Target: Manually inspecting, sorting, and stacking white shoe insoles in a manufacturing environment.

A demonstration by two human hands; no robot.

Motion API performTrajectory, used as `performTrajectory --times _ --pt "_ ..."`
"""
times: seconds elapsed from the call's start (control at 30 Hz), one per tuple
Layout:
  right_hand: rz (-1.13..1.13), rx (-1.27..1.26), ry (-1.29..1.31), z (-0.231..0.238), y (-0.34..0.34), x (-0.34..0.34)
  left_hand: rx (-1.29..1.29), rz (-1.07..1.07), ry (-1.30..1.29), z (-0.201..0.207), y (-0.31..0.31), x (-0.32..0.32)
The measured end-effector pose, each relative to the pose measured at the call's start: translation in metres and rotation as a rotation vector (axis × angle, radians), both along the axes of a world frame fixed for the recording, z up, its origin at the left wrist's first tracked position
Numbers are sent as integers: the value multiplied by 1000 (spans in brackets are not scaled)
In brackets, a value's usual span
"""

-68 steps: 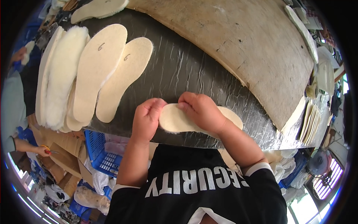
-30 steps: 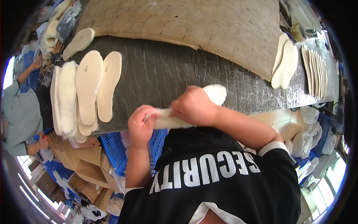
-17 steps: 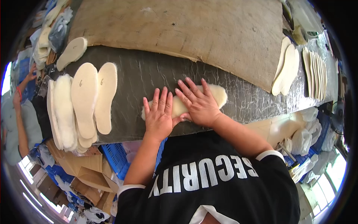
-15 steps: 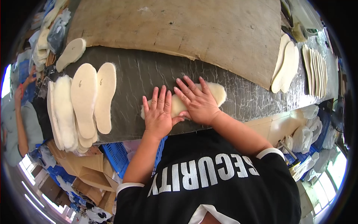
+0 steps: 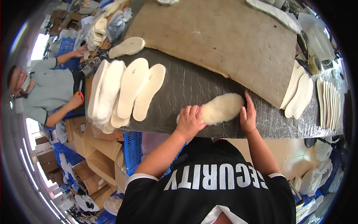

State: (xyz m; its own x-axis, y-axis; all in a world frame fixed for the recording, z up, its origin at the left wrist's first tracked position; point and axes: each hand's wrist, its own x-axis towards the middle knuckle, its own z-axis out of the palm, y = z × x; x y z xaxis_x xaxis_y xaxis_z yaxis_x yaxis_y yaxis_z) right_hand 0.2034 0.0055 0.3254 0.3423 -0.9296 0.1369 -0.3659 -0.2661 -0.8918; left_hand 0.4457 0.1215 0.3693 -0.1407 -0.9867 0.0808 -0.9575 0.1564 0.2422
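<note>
A cream fleece insole [image 5: 223,108] lies fluffy side up on the dark, creased tabletop in front of me. My left hand [image 5: 190,121] is closed over its left end, fingers curled on the pile and thumb along the near edge. At the other end, my right hand [image 5: 248,115] stands on edge with fingers straight, the thumb close to the insole's tip. Whether the thumb touches the pile I cannot tell. Left of my hands is a group of insoles: some show a flat, pale, marked side [image 5: 132,87], one shows white fleece [image 5: 110,91].
A large brown board [image 5: 220,41] covers the table's far part. Pale insoles [image 5: 298,95] and a row of upright ones [image 5: 328,104] are at right. Another insole [image 5: 127,47] lies far left. A co-worker [image 5: 52,86] holds something orange at left. Cardboard boxes [image 5: 100,158] stand below the table edge.
Both hands lay flat on the insole before. My left hand has since closed on its left end, and my right hand has moved off to its right end. The view has shifted.
</note>
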Motion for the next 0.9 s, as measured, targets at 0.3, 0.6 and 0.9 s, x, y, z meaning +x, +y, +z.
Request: performTrajectory --times 0.3,0.6,0.9 --pt "-23 -155 81 -1 -2 3 249 331 93 37 41 62" --pt "-40 -104 123 0 2 8 81 749 918 98 69 243" --pt "-166 -58 15 3 18 -4 -367 466 14 82 13 192"
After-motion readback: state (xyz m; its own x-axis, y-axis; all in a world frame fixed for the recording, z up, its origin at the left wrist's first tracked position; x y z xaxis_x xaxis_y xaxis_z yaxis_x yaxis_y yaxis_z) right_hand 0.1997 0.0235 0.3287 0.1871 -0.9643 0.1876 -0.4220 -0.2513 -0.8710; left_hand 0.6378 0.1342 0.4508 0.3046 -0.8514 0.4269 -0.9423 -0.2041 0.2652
